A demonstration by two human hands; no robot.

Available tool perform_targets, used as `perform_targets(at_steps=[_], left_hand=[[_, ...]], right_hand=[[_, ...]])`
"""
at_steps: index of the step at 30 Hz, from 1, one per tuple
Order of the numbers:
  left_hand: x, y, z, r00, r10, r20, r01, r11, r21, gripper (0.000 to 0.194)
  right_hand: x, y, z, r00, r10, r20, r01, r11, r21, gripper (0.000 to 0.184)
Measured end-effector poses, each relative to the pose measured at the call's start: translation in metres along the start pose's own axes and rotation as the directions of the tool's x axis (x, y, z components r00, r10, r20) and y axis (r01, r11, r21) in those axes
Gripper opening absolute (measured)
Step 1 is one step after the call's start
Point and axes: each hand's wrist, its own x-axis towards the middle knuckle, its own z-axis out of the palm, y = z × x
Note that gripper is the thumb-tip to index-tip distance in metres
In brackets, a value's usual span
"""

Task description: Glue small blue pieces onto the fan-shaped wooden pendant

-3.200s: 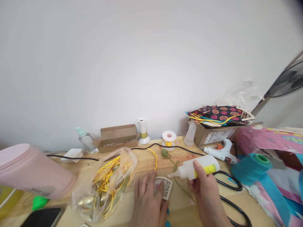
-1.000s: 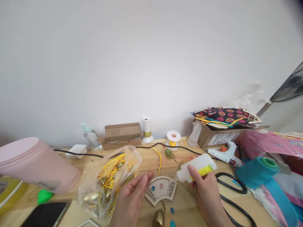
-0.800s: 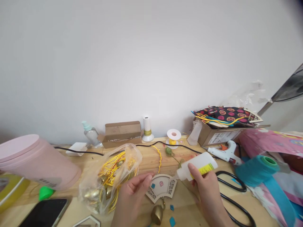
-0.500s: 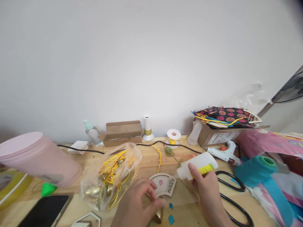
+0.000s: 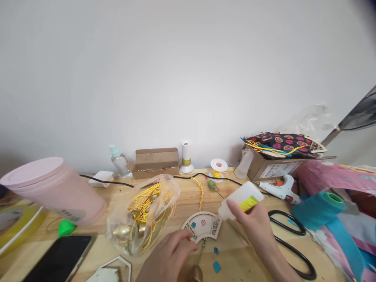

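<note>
In my right hand is a white squeeze bottle with a yellow-green label, tilted with its nozzle end down to the left. The tip is close to the right edge of a fan-shaped wooden pendant. A blue flower and a pink flower sit on its pale face. My left hand has its fingers closed at the pendant's lower left corner. A yellow braided cord runs from its top. Beneath hangs a brass bell, partly hidden. Two small blue pieces lie beside the bell.
Left are a clear bag of bells and yellow cords, a phone and a pink tumbler. Right are black-handled scissors, a glue gun and a teal thread cone. A black cable crosses behind.
My left hand has drawn back down and left, uncovering the blue flower and the pendant's left side. The bottle has moved slightly up and left in view, still in my right hand.
</note>
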Motion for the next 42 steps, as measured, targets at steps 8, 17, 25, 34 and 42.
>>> perform_targets(at_steps=[8,17,25,34,42], left_hand=[[0.019,0.001,0.008,0.992,-0.087,0.095,0.096,0.990,-0.101,0.044],[0.017,-0.004,0.017,0.991,-0.074,0.116,0.088,0.988,-0.128,0.046],[0.019,-0.003,0.017,0.982,-0.081,0.168,0.097,0.991,-0.091,0.051],[0.018,-0.004,0.016,0.981,-0.072,0.178,0.083,0.995,-0.053,0.049],[0.017,-0.006,0.017,0.992,-0.075,0.104,0.083,0.994,-0.074,0.046]], right_hand=[[0.008,-0.013,0.019,0.966,-0.188,0.176,0.234,0.928,-0.291,0.028],[0.014,-0.019,0.032,0.955,-0.227,0.190,0.294,0.809,-0.509,0.024],[0.013,-0.019,0.030,0.957,-0.242,0.161,0.289,0.852,-0.436,0.026],[0.017,-0.007,0.024,0.992,-0.095,0.084,0.097,0.995,-0.021,0.027],[0.017,0.012,0.008,0.989,0.145,0.002,-0.133,0.901,0.414,0.036]])
